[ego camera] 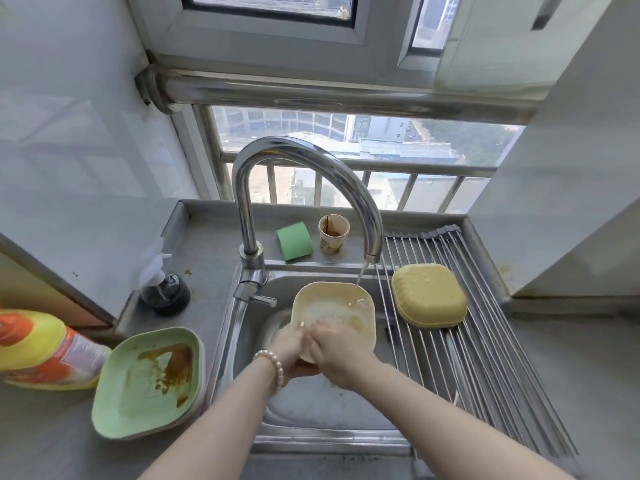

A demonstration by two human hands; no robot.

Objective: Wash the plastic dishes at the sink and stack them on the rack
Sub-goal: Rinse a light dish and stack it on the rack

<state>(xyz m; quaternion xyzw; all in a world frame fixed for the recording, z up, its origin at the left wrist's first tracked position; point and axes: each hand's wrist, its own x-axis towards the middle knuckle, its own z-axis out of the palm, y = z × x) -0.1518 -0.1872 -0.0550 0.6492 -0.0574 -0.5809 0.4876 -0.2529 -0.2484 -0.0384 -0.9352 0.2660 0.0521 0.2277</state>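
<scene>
Cream dish (334,311) is held over the sink (311,403) under the tap stream, gripped at its 6 o'clock rim by the left hand (291,348) and rubbed by the right hand (337,355), fingers curled on it. Wash step in hand; brown residue remains. Next, likely: rinse, then stack inverted on the yellow dishes (429,296) on the rack (485,358) at 3 o'clock; green dishes (149,379) wait on the table at 9 o'clock.

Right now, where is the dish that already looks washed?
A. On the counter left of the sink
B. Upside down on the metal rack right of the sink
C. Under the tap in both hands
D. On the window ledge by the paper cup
B: the yellow dish lies upside down, beaded with water drops, on the metal rack right of the sink.
</scene>
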